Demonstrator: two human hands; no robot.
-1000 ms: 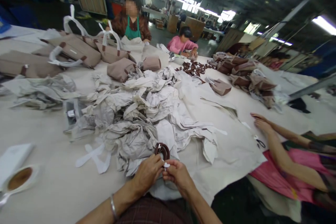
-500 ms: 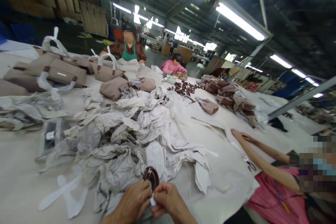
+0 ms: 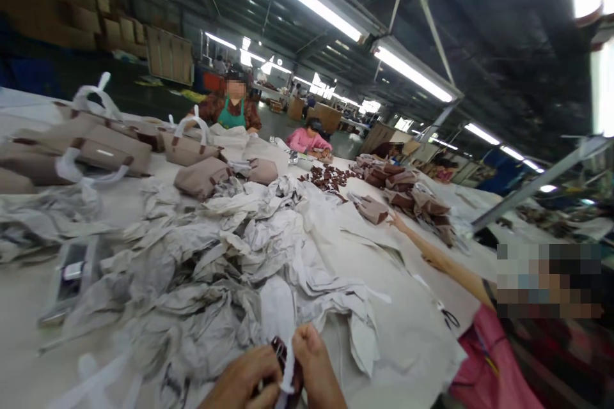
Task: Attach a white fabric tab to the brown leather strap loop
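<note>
Brown strap held low, between two hands

The brown strap (image 3: 277, 345) sits at the bottom centre, with a white strip (image 3: 288, 367) along it. The left hand (image 3: 247, 378) has its fingers curled tight on the strap; the right hand (image 3: 314, 364) touches the strip, but whether it pinches it cannot be told. Crumpled paper (image 3: 206, 294) crowds close ahead and leftward. Rightward, a flat pale sheet (image 3: 407, 326) spreads toward black-handled scissors (image 3: 449, 317) and its near edge.
</note>
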